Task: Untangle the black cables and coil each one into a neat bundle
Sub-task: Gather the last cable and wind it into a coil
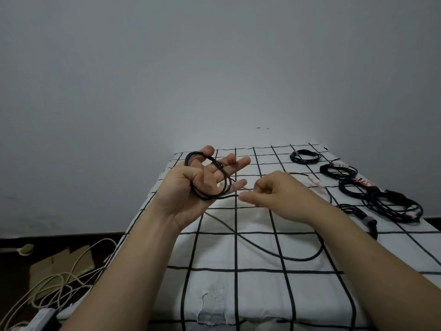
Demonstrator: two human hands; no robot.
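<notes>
A thin black cable (281, 254) is partly wound into loops (210, 177) around my raised left hand (191, 187). The thumb hooks the top of the loops and the fingers are spread out straight. My right hand (274, 194) sits just to the right, fingers curled, pinching the strand where it leaves the loops. The loose rest of the cable sags in a long curve across the cloth-covered table (238, 295) below both hands.
Several coiled black cable bundles (305, 156) (338, 172) (393, 206) lie in a row along the table's right side. Another bundle with a grey strap (365, 218) lies nearer. On the floor at the left are white cords (59, 283), cardboard (64, 261) and a power strip (40, 317).
</notes>
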